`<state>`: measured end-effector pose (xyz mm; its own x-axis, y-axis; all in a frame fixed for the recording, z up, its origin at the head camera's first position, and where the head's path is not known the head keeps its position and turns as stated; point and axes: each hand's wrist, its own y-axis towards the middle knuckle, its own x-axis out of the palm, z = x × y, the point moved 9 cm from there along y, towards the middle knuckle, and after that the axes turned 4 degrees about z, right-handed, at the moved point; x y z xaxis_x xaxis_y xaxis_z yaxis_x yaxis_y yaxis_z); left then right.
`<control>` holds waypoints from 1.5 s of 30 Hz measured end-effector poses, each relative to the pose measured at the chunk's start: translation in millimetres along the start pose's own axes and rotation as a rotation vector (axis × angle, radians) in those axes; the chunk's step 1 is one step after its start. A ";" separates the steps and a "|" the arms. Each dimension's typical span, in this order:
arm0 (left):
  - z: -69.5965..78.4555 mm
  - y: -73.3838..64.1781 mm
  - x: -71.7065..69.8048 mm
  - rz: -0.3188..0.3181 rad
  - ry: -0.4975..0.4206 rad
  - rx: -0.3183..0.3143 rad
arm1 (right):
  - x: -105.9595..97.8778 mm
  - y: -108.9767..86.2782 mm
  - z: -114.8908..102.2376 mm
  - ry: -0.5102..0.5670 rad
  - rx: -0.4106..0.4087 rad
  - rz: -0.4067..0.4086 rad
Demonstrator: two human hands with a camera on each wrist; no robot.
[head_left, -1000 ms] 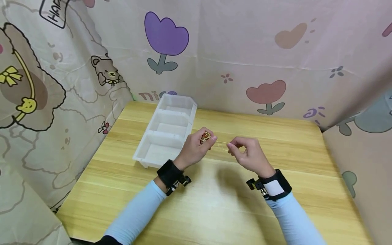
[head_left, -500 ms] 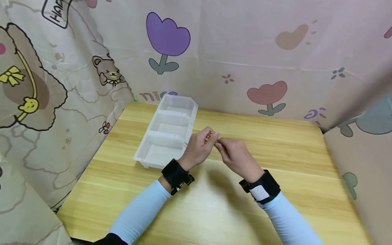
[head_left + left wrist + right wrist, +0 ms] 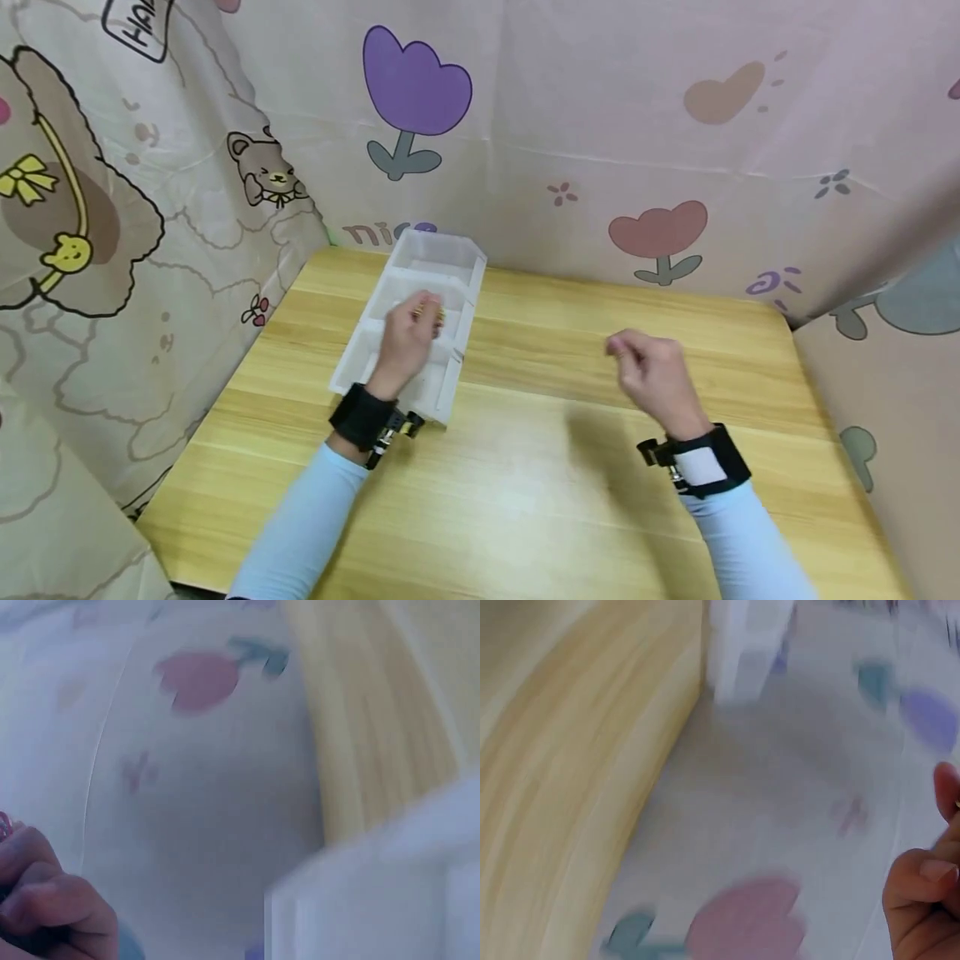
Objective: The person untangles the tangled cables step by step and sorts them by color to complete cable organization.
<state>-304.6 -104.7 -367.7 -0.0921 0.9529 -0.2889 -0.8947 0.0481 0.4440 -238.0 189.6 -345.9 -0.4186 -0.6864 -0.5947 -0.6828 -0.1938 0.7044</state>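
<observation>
- A small bundle of gold and red (image 3: pixel 440 316) is gripped by the left hand (image 3: pixel 408 337), its fingers (image 3: pixel 67 900) curled round it; most of it is hidden by the hand.
- The bundle is seen against the middle compartment of a white tray (image 3: pixel 465 321); its height above the tray floor cannot be told.
- In the left wrist view, only a red bit of the bundle is shown at the edge, beside the fingers.
- The right hand (image 3: pixel 656 375) is held well apart from the tray, above the bench (image 3: pixel 525 508), its fingers curled and the gap between them narrow.
- A tiny yellow fleck is caught at the edge of the right wrist view by these fingers; whether anything is held there cannot be told.
- The tray is set on the bench near its far left corner and is divided into three compartments in a row.
- Black straps (image 3: pixel 363 418) are worn on both wrists, and light blue sleeves (image 3: pixel 300 521) are worn on both forearms.
- The bench is backed by a pale cloth (image 3: pixel 555 92), printed with a purple tulip (image 3: pixel 417 87) and a pinkish flower (image 3: pixel 657 231).
</observation>
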 end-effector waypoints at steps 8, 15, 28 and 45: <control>-10.4 -11.2 -18.1 0.034 -0.011 -0.029 | 21.2 26.5 31.2 0.040 0.146 0.014; -2.3 -25.0 7.4 -0.036 -0.049 0.017 | 85.8 75.9 35.3 0.101 0.172 -0.089; 36.9 -40.4 12.1 -0.101 -0.089 0.014 | 188.8 136.3 52.2 0.014 0.213 -0.366; 40.5 -36.6 7.1 -0.083 -0.085 -0.002 | 261.5 143.6 68.8 0.062 0.394 -0.458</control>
<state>-254.8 -87.6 -351.7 0.0198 0.9676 -0.2516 -0.8987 0.1275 0.4196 -486.7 30.5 -426.9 -0.0023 -0.6364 -0.7714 -0.9606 -0.2130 0.1786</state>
